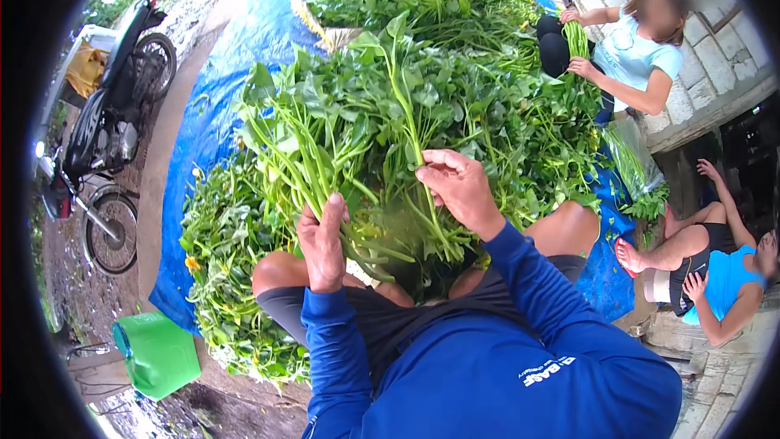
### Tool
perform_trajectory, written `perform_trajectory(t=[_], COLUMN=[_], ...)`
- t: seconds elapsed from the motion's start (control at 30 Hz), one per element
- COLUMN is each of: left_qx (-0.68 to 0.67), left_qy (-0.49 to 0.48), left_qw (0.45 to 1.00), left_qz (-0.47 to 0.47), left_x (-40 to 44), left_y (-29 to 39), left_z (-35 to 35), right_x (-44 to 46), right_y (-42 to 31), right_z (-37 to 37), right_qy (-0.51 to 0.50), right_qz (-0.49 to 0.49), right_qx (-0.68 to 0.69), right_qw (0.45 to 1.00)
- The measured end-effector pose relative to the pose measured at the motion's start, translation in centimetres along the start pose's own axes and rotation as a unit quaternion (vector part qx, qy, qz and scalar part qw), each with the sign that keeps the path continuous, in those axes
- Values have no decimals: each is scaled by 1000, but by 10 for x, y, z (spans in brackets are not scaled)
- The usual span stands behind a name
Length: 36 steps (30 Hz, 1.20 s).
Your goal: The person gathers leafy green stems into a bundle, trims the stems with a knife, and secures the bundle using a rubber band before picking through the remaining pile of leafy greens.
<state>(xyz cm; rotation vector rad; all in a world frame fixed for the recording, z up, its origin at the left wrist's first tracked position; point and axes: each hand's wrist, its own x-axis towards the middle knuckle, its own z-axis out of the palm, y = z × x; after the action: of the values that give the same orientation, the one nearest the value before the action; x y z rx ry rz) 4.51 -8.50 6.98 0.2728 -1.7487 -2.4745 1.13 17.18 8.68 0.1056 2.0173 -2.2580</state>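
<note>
My left hand (322, 244) is closed around a bunch of leafy green stems (296, 158), thumb on top, with the leaves fanning up and away from me. My right hand (461, 187) pinches a single long leafy stem (404, 102) between thumb and fingers. This stem stands nearly upright, its leafy tip pointing away and its lower end hanging below my fingers. Both hands are over a large heap of the same kind of greens (504, 122), between my bent knees. Loose stems hang below my left hand, partly in shadow.
A blue tarp (183, 219) lies under the heap. Left are a motorcycle (110, 134) and a green plastic container (162, 354). At right, one person (650, 53) holds a bundle of stems (577, 38); another person (715, 268) sits near a plastic bag of greens (634, 158).
</note>
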Motion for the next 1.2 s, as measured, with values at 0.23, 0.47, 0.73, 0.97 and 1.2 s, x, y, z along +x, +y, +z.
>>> perform_trajectory(t=[0.23, 0.47, 0.73, 0.97, 1.2], left_qx=[-1, 30, -98, -107, -49], left_qy=[-38, -68, -105, -115, -78], left_qw=[999, 996, 981, 982, 991], left_qz=[-17, -42, -128, -103, -97], left_x=[-9, -18, -16, -19, -15], left_y=[-6, -26, -10, -9, -16], left_z=[12, 52, 11, 8, 23], right_x=[-3, -3, -1, -35, -52], right_y=[-22, -2, 6, -9, 5], right_z=[6, 50, 14, 32, 54], right_qy=[43, -12, 71, -82, -52], right_qz=[9, 145, 73, 134, 100], right_qx=[-47, 158, 145, 40, 271], right_qw=[998, 977, 984, 987, 956])
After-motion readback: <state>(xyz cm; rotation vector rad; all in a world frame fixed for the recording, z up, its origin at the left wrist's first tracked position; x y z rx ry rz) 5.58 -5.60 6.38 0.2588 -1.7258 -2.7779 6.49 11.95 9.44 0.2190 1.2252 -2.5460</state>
